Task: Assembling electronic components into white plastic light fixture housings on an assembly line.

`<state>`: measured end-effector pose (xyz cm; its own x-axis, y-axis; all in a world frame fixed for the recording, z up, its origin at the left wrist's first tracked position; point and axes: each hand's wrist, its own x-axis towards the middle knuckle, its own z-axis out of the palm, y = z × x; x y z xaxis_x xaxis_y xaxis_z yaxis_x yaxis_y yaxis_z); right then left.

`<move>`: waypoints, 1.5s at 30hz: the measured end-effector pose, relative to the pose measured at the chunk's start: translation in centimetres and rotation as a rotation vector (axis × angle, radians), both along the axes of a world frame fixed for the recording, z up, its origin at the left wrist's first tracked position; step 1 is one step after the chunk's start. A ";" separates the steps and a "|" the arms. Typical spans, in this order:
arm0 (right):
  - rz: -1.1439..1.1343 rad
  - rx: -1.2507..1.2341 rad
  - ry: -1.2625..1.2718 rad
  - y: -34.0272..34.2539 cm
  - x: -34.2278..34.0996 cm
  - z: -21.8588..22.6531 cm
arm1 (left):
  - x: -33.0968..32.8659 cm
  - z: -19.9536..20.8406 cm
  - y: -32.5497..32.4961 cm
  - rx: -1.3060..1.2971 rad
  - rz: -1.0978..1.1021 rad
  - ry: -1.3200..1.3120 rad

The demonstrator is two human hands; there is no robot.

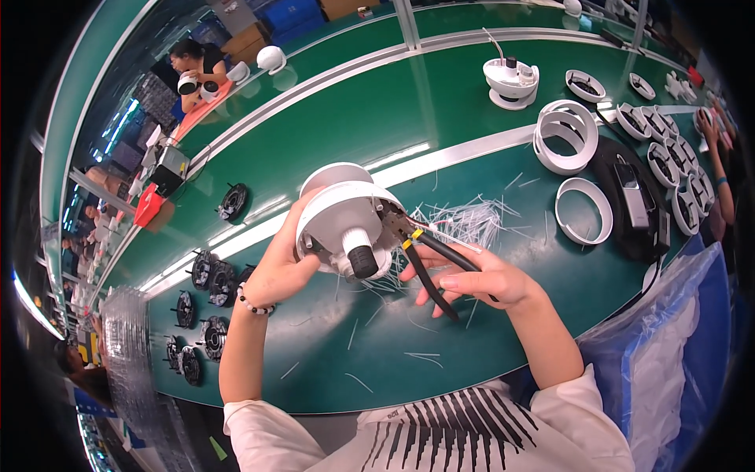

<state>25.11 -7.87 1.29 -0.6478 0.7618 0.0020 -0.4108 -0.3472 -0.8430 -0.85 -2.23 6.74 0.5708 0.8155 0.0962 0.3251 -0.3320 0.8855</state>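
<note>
My left hand point(281, 263) is wrapped around the side of a white dome-camera body point(336, 214), holding it tilted above the green bench. A black-tipped lens barrel point(361, 256) points out toward me. In my right hand point(503, 281) are cutting pliers point(427, 282) with black handles and yellow marks, the handles spread apart between my fingers. Their jaws reach into the opening at the right side of the body, where wires and a thin white strip show. What exactly lies between the jaws I cannot make out.
A heap of thin white plastic strips point(472, 223) lies behind my right hand. Black round parts point(222, 283) stand at the left. White rings point(583, 211), a black bag point(621, 197) and several white covers point(664, 163) fill the right. Another camera body point(511, 81) stands farther back.
</note>
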 end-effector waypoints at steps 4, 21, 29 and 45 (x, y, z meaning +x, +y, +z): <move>-0.030 0.069 -0.111 0.1 0.2 0.3 | 0.4 0.0 0.4 -0.002 0.007 0.038; -0.228 0.201 -0.291 0.3 0.2 -0.1 | 1.0 -0.3 0.6 -0.078 0.036 -0.060; -0.349 0.075 -0.218 1.8 0.8 -0.8 | 3.0 -2.5 4.9 0.581 0.346 0.126; -0.346 0.079 -0.056 1.0 -0.7 -1.3 | 13.0 -13.3 21.5 -0.652 0.479 -0.935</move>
<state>24.43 -6.91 -0.02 -0.3528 0.9348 0.0412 -0.4447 -0.1288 -0.8864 12.13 19.22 -6.53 0.1320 0.9718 -0.1955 -0.5543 0.2358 0.7982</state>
